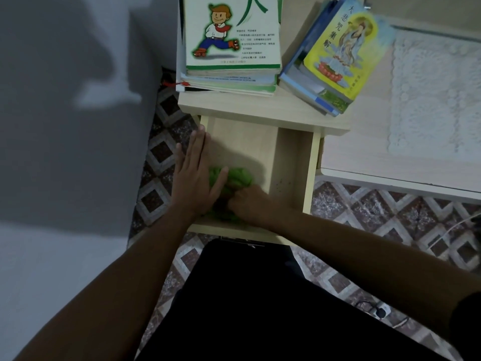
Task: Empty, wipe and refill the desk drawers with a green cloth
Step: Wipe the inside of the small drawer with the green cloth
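— Fingers first: how do they sit on the green cloth (234,178)?

— Those of the right hand (250,201) are curled tight over the near part of the wad, knuckles up, bunching it. The left hand (194,173) lies flat, fingers straight and close together, palm along the drawer's left wall, with its thumb side touching the cloth's left edge.

— Where is the cloth itself?

— On the floor of the open drawer (311,165), in the near left part, about seven o'clock from the drawer's middle. No other contents show in the drawer, so I judge the wiping step is in hand.

— How should it go?

— Keep the left hand braced so the drawer does not slide, and spread the wad a little; bunched so tight it covers little wood. Sweep from the near corner toward twelve o'clock, then across to three o'clock, where dark specks (283,182) dot the shaded right strip. Work the corners, since dust likely gathers there.

— And beyond the drawer?

— On the desk top, at twelve o'clock, sits a stack of books (231,48) with a cartoon boy on the cover; at one o'clock a second, tilted pile (330,61) topped by a yellow book. These look like what must go back in, so the wood should be dry first.
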